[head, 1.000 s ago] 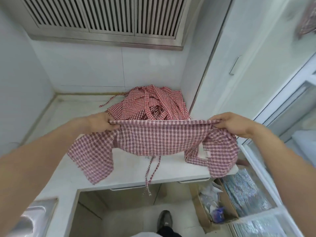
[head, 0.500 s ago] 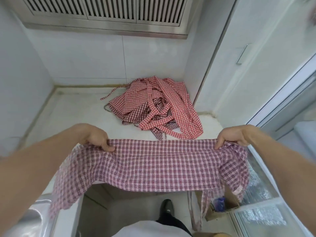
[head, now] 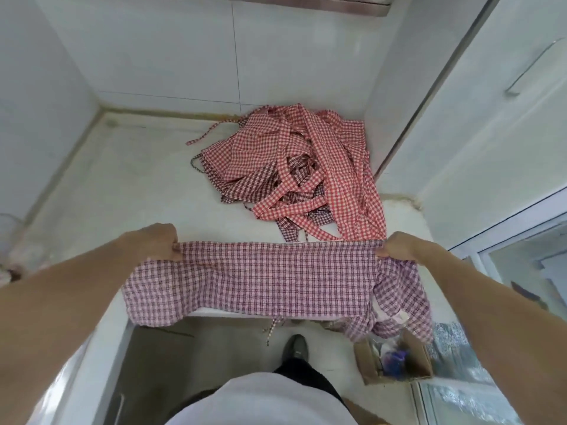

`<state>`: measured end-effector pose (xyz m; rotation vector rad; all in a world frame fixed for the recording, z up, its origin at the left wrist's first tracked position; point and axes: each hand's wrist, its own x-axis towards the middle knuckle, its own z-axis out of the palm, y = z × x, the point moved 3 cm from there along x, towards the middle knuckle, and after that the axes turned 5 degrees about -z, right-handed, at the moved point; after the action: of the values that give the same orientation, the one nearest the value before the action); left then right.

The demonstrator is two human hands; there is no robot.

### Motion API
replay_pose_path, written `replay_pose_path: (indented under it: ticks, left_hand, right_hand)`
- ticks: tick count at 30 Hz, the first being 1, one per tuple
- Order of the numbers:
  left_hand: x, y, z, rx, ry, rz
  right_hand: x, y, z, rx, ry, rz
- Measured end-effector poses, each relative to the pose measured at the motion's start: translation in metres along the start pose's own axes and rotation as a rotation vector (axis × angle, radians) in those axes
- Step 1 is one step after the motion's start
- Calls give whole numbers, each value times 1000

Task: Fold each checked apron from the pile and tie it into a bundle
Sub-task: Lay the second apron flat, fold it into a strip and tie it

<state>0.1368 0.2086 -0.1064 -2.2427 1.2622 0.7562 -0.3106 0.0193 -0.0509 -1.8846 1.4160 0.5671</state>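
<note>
Checked apron [head: 270, 280]: stretched between my hands, left hand [head: 156, 242] and right hand [head: 399, 245] each pinching a top corner. Long axis left to right, lower edge draping over the surface [head: 129, 185] front. Pile [head: 294, 176]: beyond, against the wall.

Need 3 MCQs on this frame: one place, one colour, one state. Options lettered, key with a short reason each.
1. Where does the pile of aprons lie?
A. back right of the counter, by the wall
B. in the cardboard box
C. on the floor

2. What colour is the check of the held apron, set against the pile?
A. green
B. duller, purplish
C. plain white

3. How is the held apron held?
A. draped over one arm
B. lying loose, untouched
C. stretched between the left hand and right hand

Key: 1 A, the pile sits on the counter near the right wall. 2 B, the pile is mostly brighter red. 3 C, each hand grips one end of the top edge, which runs taut.
</note>
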Motion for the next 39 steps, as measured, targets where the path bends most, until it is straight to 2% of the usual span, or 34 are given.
replay_pose_path:
  ticks: [3, 6, 9, 10, 11, 14, 16, 19, 21, 24, 26, 30, 36, 39]
  left_hand:
    - [16, -3, 2, 78, -35, -126]
    - [12, -10, -7, 55, 146, -384]
    - [4, 10, -7, -81, 411, -424]
    - [2, 23, -3, -154, 436, -401]
    - [2, 37, 4, -208, 401, -372]
    - [0, 83, 33, -326, 102, -409]
    - [-2, 104, 52, -383, -45, -427]
    - [-3, 111, 72, -379, -63, -361]
    - [-2, 106, 82, -395, -55, -323]
    - [-1, 95, 94, -406, -53, -304]
    - [-2, 90, 98, -413, -49, -311]
    - [0, 70, 98, -398, -52, -324]
    - [8, 16, 91, -425, -83, -333]
    - [10, 11, 78, -425, -98, -437]
  right_hand:
    - [44, 28, -15, -23, 95, 21]
    - [76, 46, -22, -8, 246, 52]
    - [97, 51, -22, -2, 336, 38]
    - [100, 53, -19, 3, 345, 67]
    - [101, 56, -16, 14, 335, 114]
    - [113, 66, -11, 40, 254, 239]
    - [119, 64, -13, 15, 252, 255]
    - [123, 58, -14, -154, 321, 258]
    - [122, 49, -10, -318, 479, 148]
    - [111, 20, 16, -318, 672, -269]
    - [98, 0, 47, -290, 634, -411]
    - [87, -21, 109, -394, 396, -244]
    - [85, -42, 147, -313, 289, -210]
    - [84, -61, 156, -289, 240, -200]
